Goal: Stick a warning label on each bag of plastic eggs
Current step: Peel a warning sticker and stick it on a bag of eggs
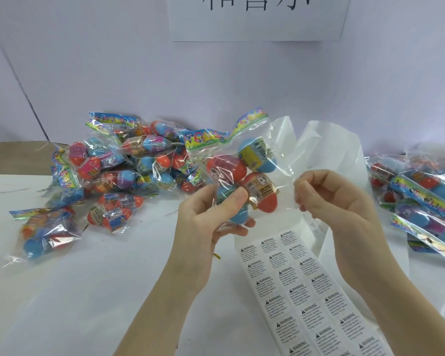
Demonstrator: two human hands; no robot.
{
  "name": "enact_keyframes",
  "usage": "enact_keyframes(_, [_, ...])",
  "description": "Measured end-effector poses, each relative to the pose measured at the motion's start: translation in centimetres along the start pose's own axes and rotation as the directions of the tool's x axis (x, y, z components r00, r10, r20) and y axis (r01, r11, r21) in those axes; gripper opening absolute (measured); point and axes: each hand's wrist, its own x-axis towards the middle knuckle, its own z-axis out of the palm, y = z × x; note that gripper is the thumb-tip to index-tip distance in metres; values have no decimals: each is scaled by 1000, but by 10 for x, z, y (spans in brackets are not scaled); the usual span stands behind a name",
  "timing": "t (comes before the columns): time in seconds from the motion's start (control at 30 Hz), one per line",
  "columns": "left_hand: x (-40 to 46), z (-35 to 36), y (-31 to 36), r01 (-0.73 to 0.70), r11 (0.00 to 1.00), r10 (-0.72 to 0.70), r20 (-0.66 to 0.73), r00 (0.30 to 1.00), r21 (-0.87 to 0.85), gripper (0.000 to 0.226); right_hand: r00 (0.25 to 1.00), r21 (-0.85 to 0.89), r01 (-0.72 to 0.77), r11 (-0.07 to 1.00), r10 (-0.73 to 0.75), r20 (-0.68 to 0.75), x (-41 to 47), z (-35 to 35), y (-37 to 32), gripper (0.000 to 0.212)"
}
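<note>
My left hand [217,206] grips a crinkly clear bag of plastic eggs [242,176] in midair, its long axis rising to a printed header. Just to its right, my right hand [326,199] has fingertips pinched together, apparently on a clear label I cannot make out. The glossy label sheet [306,291] lies below on the white table [88,291].

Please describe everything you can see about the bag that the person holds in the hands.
The bag is clear, crinkly plastic with a colourful printed header strip on top. Inside are plastic eggs in orange and blue halves, wrapped with printed bands. It is held up above the white table, tilted. The left hand grips its lower part around the eggs; the right hand pinches its right edge.
</note>
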Motion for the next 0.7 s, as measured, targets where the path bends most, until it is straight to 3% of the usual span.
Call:
enact_keyframes(0.2, [-1, -1, 1, 73, 991, -69, 44, 997, -112, 14, 999, 82, 47, 996, -47, -9, 0, -5, -2, 21])
enact_keyframes(0.27, [-1, -2, 1, 53, 995, -48, 66, 997, -81, 13, 1000, 102, 3, 995, -2, -10, 1, -4, -2, 10])
enact_keyframes(0.37, [-1, -4, 1, 8, 1000, -7, 86, 996, -7, 13, 998, 103, -52, 993, 49, 35, 1, -3, -5, 16])
enact_keyframes(0.47, [0, -7, 1, -7, 1000, 8, 81, 997, -7, 13, 998, 51, -31, 998, 28, 58, 1, -5, -6, 10])
enact_keyframes(0.7, [0, -5, 1, -18, 1000, 20, 99, 995, -17, 10, 991, 73, 35, 997, -44, 125, 0, -8, -4, 25])
